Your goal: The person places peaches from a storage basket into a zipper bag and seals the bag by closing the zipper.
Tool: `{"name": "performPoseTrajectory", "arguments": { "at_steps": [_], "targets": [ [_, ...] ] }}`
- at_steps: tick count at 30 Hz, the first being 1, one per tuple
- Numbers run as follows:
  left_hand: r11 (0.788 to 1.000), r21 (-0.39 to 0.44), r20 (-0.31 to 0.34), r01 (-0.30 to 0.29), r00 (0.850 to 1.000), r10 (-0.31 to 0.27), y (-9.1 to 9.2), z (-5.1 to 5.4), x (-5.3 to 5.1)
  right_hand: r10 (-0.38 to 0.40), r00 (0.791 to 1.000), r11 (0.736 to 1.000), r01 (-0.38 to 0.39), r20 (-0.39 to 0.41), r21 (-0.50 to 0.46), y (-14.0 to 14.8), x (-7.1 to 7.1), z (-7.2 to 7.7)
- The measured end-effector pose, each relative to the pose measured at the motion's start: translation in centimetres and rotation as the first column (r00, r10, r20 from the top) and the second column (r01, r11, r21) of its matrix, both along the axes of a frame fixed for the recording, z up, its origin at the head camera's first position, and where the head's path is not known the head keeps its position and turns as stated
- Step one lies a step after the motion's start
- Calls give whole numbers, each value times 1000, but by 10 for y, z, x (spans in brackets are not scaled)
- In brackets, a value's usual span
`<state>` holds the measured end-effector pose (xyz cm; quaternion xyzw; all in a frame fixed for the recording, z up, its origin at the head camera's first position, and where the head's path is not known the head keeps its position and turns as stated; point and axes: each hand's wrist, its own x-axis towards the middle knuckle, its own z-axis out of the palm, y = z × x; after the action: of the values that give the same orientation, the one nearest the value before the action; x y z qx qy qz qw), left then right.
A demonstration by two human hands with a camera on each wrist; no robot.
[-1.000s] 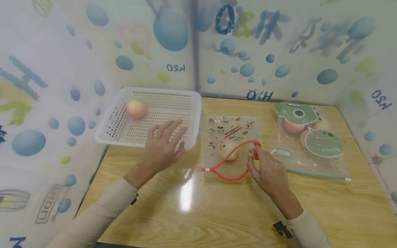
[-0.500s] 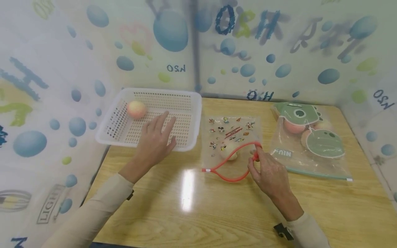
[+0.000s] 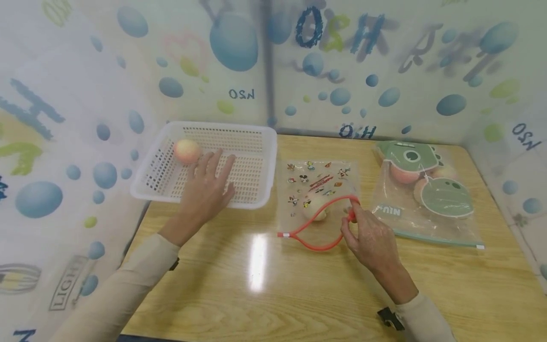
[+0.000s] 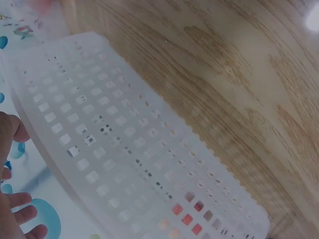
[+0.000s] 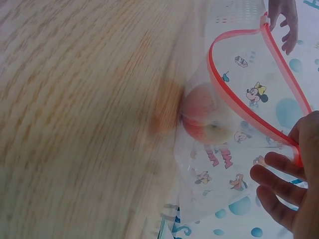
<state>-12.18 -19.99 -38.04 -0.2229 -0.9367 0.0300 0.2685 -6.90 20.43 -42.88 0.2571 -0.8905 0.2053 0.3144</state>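
Note:
My left hand (image 3: 202, 192) reaches over the front rim of a white plastic basket (image 3: 274, 161), with its fingers spread and holding nothing. A red and yellow apple (image 3: 186, 150) lies in the basket's back left, just beyond the fingertips. In the left wrist view, those fingers (image 4: 22, 215) show above the basket's perforated side. My right hand (image 3: 371, 237) pinches the red zip edge of a clear cartoon-printed zip bag (image 3: 316, 176). The bag's mouth gapes towards me. Inside it rests another apple (image 5: 203, 113), seen best in the right wrist view.
To the right lies a second zip bag (image 3: 386, 190) with green dinosaur prints and several fruits inside. Its teal edge faces me. Printed wall sheets (image 3: 342, 71) enclose the wooden table (image 3: 239, 304) at the back and sides.
My left hand has moved left and slightly farther over the basket, closer to the apple. The right hand keeps its pinch on the bag's edge, with hardly any movement.

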Motion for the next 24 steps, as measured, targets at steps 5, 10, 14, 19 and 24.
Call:
{"name": "performPoseTrajectory", "arguments": {
  "at_steps": [5,10,14,19,24],
  "targets": [
    [1000,-27,15,-15,1000,16,-8,4,-7,1,1000,1000,-1,5,1,0,0,0],
    [999,-20,51,-45,998,46,-18,7,-13,1,1000,1000,-1,13,9,0,0,-1],
    [998,-9,89,-66,994,67,-22,6,-15,0,1000,1000,0,4,15,1,0,-1],
    [997,-21,88,-70,994,71,-23,3,-16,-5,1000,1000,5,-2,18,2,0,-1],
    [997,-15,111,-81,990,83,-25,2,-21,-21,999,999,19,45,37,4,1,0]
  ]
}}
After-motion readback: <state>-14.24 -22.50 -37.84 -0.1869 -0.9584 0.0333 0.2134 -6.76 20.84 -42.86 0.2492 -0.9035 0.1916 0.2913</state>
